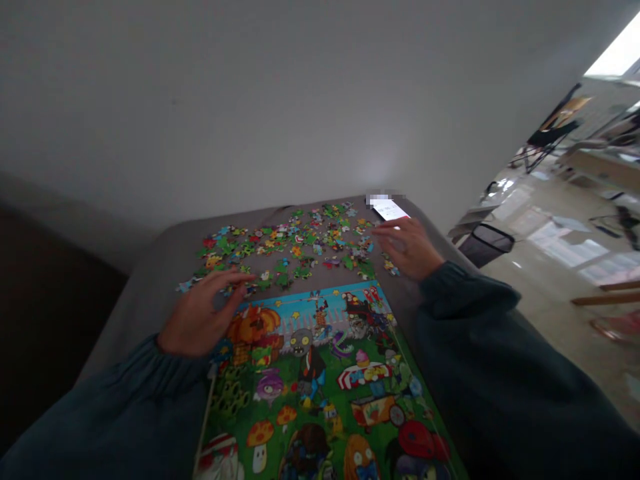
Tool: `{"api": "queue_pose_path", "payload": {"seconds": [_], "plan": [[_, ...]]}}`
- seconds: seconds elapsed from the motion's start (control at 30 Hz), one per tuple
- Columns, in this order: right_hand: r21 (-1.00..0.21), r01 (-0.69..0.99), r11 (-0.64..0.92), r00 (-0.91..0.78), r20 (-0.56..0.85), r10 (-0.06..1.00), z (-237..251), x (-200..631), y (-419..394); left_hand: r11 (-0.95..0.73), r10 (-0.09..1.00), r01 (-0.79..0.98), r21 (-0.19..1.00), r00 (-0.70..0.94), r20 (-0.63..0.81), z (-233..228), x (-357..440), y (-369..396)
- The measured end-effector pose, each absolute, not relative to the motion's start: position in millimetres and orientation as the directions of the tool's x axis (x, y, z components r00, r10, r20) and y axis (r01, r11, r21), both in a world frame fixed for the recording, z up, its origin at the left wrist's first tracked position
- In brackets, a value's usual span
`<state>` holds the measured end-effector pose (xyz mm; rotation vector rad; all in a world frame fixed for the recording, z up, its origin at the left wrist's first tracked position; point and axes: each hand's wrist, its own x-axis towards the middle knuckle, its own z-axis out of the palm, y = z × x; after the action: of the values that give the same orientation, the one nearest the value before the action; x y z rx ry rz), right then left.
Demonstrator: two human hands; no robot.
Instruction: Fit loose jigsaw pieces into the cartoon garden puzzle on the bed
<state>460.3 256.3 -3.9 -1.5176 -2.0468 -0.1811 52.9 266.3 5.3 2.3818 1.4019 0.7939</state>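
Many loose jigsaw pieces in green, red, yellow and blue lie spread over the far half of the grey cloth-covered surface. In front of them lies a colourful cartoon picture board with zombies, mushrooms and a pumpkin on it. My left hand is over the board's upper left corner, thumb apart from the stretched fingers, its fingertips by the nearest pieces. On the right, my right hand reaches over the pieces' right edge with fingers extended. I see nothing held in either hand.
A lit phone lies at the back right, just beyond my right hand. The grey surface meets a pale wall behind. To the right, a shiny floor has a dark mesh bin and some furniture.
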Motion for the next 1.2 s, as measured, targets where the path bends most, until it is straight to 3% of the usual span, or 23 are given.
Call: {"api": "queue_pose_path", "payload": {"seconds": [0.07, 0.17, 0.3, 0.57, 1.03, 1.2], "plan": [[-0.256, 0.935, 0.246, -0.052, 0.587, 0.808, 7, 483, 257, -0.450, 0.893, 0.762, 0.465, 0.379, 0.243, 3, 47, 273], [-0.312, 0.944, 0.106, 0.040, 0.430, 0.902, 14, 511, 255, -0.395, 0.918, 0.809, 0.436, 0.370, 0.146, 1, 43, 279], [-0.326, 0.944, 0.040, -0.007, 0.104, 0.995, 14, 522, 251, -0.383, 0.921, 0.821, 0.424, 0.374, 0.108, -4, 43, 283], [-0.386, 0.921, 0.056, -0.118, -0.139, 0.983, 13, 520, 246, -0.371, 0.925, 0.835, 0.406, 0.370, 0.082, -16, 41, 290], [-0.334, 0.940, 0.072, -0.126, -0.143, 0.982, 16, 505, 245, -0.440, 0.893, 0.794, 0.420, 0.438, 0.109, -21, 42, 286], [-0.291, 0.948, 0.127, -0.132, 0.004, 0.991, 11, 506, 249, -0.479, 0.875, 0.763, 0.434, 0.454, 0.167, -17, 41, 284]]}}
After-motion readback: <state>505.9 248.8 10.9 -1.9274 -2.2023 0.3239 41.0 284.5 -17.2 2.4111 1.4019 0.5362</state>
